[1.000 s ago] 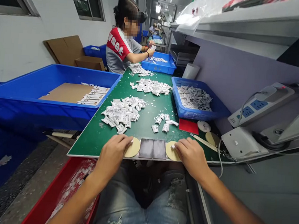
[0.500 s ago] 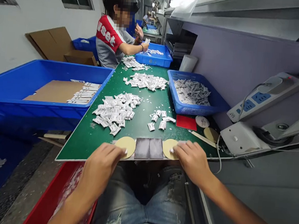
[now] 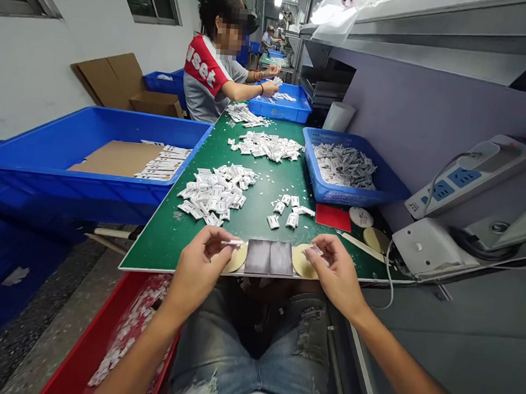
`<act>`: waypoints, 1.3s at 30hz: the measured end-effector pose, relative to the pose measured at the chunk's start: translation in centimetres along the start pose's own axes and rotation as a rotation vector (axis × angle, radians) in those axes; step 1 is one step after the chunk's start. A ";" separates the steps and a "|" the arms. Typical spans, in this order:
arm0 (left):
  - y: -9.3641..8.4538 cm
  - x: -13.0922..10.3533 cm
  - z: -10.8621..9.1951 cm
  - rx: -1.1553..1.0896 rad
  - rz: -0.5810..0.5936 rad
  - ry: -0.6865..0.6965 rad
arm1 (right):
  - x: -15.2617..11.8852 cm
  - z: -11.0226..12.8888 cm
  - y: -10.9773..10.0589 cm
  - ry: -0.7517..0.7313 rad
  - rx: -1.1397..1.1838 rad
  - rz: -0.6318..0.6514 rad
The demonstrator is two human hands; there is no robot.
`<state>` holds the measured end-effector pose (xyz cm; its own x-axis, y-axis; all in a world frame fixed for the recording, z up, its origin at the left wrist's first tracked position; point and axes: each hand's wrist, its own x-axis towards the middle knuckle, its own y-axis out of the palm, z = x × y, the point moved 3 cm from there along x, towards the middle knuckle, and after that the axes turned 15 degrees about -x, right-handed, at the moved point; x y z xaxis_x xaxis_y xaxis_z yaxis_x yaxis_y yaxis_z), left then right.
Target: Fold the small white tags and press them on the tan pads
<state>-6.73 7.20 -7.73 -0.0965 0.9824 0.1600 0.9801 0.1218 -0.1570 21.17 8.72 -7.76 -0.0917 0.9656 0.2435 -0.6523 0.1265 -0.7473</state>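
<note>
Pointing sideways — white piece (image 3: pixel 231 243), left hand (image 3: pixel 203 264)

left hand (image 3: pixel 203 262) pinching a small white piece (image 3: pixel 232 243), right hand (image 3: pixel 336 272) above a yellow disc (image 3: pixel 302 265), dark blocks (image 3: pixel 270 257) lay between

Piles on table (image 3: pixel 159 237), basket (image 3: pixel 349 196) right, tub (image 3: pixel 86 184) left

white power strip (image 3: pixel 451 184) against a purplish panel (image 3: pixel 390 110), clear plastic bag (image 3: pixel 338 15) on the shelf (image 3: pixel 431 31) above
</note>
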 end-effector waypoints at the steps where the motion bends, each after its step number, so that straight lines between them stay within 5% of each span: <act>1: 0.1 0.5 0.2 0.098 0.004 0.039 | 0.4 -0.1 0.4 -0.024 -0.048 -0.009; 5: -0.7 -0.6 1.4 0.509 0.043 0.241 | -0.4 -1.0 0.1 -0.249 -0.417 -0.063; 11: -1.1 -0.7 1.4 0.572 0.085 0.300 | 0.3 -1.4 -0.9 -0.451 -0.680 -0.023; 27: -0.8 -0.9 0.9 0.492 0.161 0.286 | 0.9 -0.1 -0.3 -0.466 -0.771 0.004; 30: -0.8 -1.3 0.3 0.512 0.110 0.274 | 0.4 0.0 -0.5 -0.446 -0.749 -0.016; 34: -1.5 -4.0 -0.2 0.333 0.207 0.109 | -3.2 0.4 -1.4 -0.387 -0.495 -0.017; 39: -3.6 -5.5 0.8 0.131 0.004 -0.188 | -5.8 -1.1 -2.4 0.114 -0.015 0.042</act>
<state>-9.88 1.44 -8.83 -0.1351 0.9905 -0.0238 0.9509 0.1229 -0.2840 24.08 3.08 -8.05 -0.0323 0.9895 0.1407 -0.6385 0.0878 -0.7646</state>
